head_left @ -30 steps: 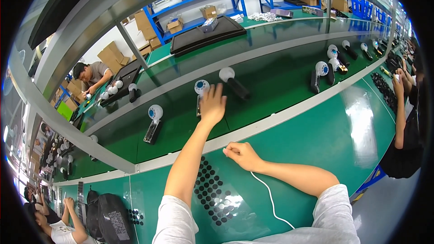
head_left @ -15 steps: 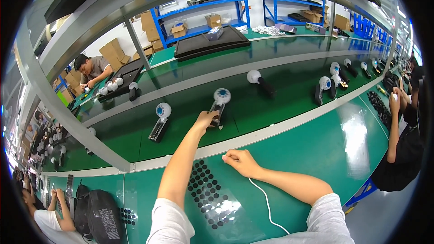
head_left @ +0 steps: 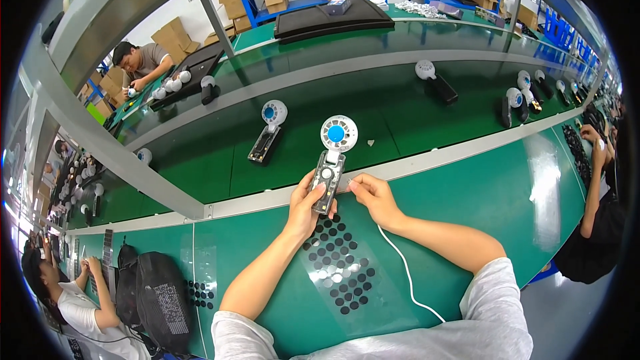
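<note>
My left hand [head_left: 303, 208] is closed around the handle of a small white handheld fan [head_left: 339, 135]. The fan stands head up, with a blue round centre, and its handle is uncovered so inner parts show. Just right of the handle, my right hand [head_left: 379, 201] pinches the end of a white cable [head_left: 408, 273]; its tip sits close to the handle's side, and whether it touches cannot be made out. Below both hands, a clear sheet of black round stickers [head_left: 343, 247] lies on the green table [head_left: 460, 193].
A green conveyor [head_left: 360, 107] beyond the table carries another open-handled fan [head_left: 265, 135], a dark-handled fan [head_left: 437, 81] and several more at right. A grey metal post [head_left: 127, 153] slants at left. A black backpack [head_left: 160, 300] lies left; co-workers sit on both sides.
My left hand has lifted the fan off the conveyor and drawn it nearer, over the table edge. My right hand with the cable has come up beside its handle. The view has shifted.
</note>
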`<state>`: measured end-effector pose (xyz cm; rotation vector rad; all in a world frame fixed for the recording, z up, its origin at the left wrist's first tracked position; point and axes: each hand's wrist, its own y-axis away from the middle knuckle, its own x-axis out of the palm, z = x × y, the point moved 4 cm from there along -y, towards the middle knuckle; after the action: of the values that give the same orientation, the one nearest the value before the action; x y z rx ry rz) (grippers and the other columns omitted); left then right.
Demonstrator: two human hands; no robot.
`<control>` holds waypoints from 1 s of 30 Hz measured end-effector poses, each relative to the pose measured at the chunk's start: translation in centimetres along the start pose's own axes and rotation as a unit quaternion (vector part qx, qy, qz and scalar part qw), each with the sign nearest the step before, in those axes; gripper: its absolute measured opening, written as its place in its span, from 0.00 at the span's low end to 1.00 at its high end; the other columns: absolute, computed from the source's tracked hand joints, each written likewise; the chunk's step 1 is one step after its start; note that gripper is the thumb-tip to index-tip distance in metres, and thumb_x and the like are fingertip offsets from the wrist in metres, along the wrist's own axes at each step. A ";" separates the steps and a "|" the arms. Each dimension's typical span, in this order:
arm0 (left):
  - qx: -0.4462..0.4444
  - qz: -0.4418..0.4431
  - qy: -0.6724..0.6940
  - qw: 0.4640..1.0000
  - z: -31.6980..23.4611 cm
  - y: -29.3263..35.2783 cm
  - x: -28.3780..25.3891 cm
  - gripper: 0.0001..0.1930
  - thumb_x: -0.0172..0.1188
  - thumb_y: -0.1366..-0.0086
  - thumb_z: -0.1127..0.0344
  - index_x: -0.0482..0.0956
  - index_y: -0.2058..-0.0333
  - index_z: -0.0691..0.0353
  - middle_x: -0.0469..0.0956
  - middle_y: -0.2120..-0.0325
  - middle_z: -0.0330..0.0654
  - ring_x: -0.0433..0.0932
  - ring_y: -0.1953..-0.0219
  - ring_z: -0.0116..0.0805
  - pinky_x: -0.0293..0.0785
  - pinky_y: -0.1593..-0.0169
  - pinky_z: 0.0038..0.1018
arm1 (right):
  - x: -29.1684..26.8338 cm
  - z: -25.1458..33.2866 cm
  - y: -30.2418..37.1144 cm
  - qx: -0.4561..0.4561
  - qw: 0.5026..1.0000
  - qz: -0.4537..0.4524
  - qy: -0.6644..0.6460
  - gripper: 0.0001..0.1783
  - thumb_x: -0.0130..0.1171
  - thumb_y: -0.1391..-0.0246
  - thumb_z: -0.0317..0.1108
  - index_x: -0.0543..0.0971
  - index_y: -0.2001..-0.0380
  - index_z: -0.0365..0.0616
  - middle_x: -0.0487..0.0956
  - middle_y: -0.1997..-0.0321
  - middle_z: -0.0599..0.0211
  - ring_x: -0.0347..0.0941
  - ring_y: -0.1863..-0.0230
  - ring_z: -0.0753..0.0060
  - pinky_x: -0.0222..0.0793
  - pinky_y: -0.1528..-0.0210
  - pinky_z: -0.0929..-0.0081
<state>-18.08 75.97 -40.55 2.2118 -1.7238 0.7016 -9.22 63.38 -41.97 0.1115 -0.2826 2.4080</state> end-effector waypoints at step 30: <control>0.306 -0.053 -0.731 0.608 -1.6 -11.4 0.7 0.29 0.56 0.45 0.67 0.61 0.44 0.64 0.71 0.57 0.51 0.70 0.60 0.45 0.68 0.58 0.33 | 0.9 1.0 -0.1 -0.070 0.971 0.046 0.226 0.09 0.51 0.47 0.33 0.74 0.77 0.40 0.65 0.89 0.77 0.52 0.86 0.84 0.47 0.82 0.84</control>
<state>-7.33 79.22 -37.75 3.7802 -1.8003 -1.2492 -9.82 63.82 -40.82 -0.5178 -0.2455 2.4135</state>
